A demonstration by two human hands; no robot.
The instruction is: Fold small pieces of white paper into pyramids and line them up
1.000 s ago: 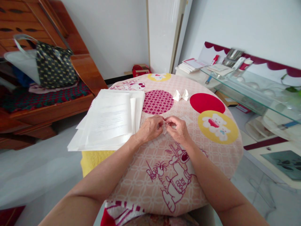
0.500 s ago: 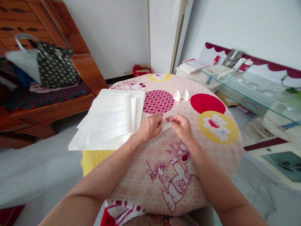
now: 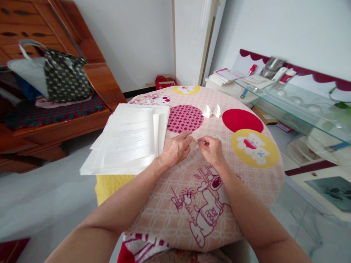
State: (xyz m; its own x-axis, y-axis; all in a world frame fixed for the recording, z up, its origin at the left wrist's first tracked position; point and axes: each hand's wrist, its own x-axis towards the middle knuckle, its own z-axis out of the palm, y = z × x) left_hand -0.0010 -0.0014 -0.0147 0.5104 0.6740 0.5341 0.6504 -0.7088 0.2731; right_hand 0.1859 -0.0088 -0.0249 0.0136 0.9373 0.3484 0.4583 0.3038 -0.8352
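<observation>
Over the middle of the cloth-covered round table, a small white piece of folded paper [image 3: 194, 144] sits between my hands, mostly covered by fingers. My left hand [image 3: 177, 149] has its fingers bent and closed at the paper's left side. Thumb and forefinger of my right hand [image 3: 211, 149] pinch its right edge. Just beyond, a white folded paper shape [image 3: 211, 111] with two raised points stands on the cloth. To the left of my left hand lies a stack of white paper sheets [image 3: 128, 140], the top one showing faint print.
The patterned pink tablecloth [image 3: 175, 204] covers the table. At right stands a glass shelf unit [image 3: 296, 113] with papers and metal containers. A wooden bench [image 3: 93, 84] at left carries a dark patterned bag [image 3: 65, 75]. A red item [image 3: 161, 82] rests on the floor behind.
The folded paper has turned and shows less of its face between my fingers. My left hand has rolled slightly, and my right fingertips have closed in on the paper's edge.
</observation>
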